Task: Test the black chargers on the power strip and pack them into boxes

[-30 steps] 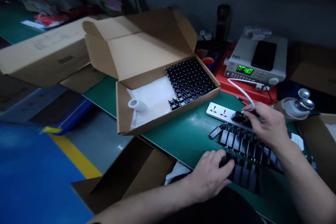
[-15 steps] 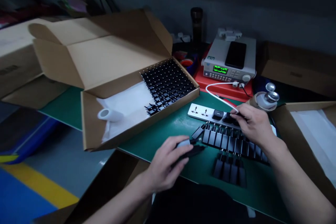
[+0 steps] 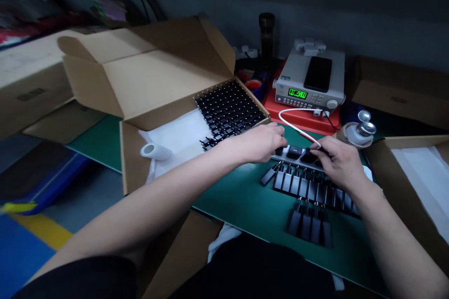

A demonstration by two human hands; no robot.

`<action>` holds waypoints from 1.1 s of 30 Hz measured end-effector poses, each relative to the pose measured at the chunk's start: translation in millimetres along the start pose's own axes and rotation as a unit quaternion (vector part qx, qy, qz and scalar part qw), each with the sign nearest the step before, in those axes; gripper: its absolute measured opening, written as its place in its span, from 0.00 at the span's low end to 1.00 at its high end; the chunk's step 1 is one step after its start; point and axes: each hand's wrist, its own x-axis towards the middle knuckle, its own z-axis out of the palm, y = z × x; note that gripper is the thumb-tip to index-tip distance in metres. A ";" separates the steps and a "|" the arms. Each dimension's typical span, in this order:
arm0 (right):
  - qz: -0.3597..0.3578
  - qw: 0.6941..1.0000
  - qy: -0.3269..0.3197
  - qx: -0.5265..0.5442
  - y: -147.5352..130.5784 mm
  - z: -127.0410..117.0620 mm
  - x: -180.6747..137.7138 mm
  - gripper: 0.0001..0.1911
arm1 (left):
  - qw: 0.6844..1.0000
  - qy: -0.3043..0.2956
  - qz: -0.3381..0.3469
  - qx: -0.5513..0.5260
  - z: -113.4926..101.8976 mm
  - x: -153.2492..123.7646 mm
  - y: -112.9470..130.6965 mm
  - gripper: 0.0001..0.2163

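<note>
My left hand [image 3: 263, 142] reaches over to the left part of the white power strip [image 3: 277, 157], its fingers closed on a black plug-in charger [image 3: 279, 151] that they mostly cover. Beside it another black charger [image 3: 294, 151] sits in the strip. My right hand [image 3: 338, 159] pinches the end of a white cable [image 3: 298, 130] at a black charger [image 3: 308, 155] on the strip; the connector is hidden by the fingers. Just in front, a row of black chargers [image 3: 302, 187] lies with pins toward the strip. A smaller group of chargers [image 3: 306, 226] lies nearer me.
An open cardboard box [image 3: 124, 163] at left holds rows of black chargers [image 3: 235, 103] and a white roll [image 3: 154, 151]. Behind stands a meter [image 3: 310, 79] with a phone [image 3: 318, 74] on top, over a red tray [image 3: 273, 105]. Another box [image 3: 386, 159] is at right.
My left hand has moved up and away from me, from the near side of the table to the power strip. My right hand stays at the cable end. The meter's display reads differently.
</note>
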 end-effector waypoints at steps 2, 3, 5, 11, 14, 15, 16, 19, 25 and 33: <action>0.002 1.000 0.006 0.005 0.0 0.0 -0.4 0.06 | 1.000 0.002 -0.014 -0.002 -1.3 -2.7 -6.2 0.15; 0.003 1.000 0.007 0.008 0.1 0.0 -0.8 0.06 | 1.000 0.011 -0.027 -0.002 -0.8 -6.4 -9.4 0.14; 0.006 1.000 0.006 0.011 0.6 0.2 -1.7 0.06 | 0.998 0.029 -0.057 -0.001 2.6 -15.8 -14.7 0.14; -0.003 1.000 0.015 0.013 0.5 3.4 -2.2 0.06 | 0.997 0.009 -0.077 0.025 22.4 -26.3 -17.0 0.25; -0.001 1.000 0.022 0.007 -1.2 2.5 -1.6 0.06 | 0.996 0.005 -0.076 0.045 28.2 -18.6 -9.7 0.31; 0.004 1.000 0.024 0.016 -1.3 1.0 -2.0 0.06 | 0.996 0.017 -0.073 0.044 29.6 -14.9 -5.7 0.30; 0.013 0.999 0.031 0.033 -0.7 -1.4 -2.8 0.06 | 0.996 0.036 -0.068 0.038 31.2 -10.5 -0.8 0.29; 0.085 0.986 0.082 0.118 5.2 -12.5 -9.3 0.05 | 0.993 0.097 -0.062 0.001 39.1 4.6 15.2 0.25; 0.136 0.981 0.062 0.122 16.3 -30.8 -29.5 0.04 | 0.983 0.128 -0.103 -0.082 47.4 21.2 24.9 0.09; 0.005 0.999 0.034 -0.039 16.7 -23.2 -31.7 0.05 | 0.982 0.097 -0.066 -0.147 28.2 32.7 45.8 0.17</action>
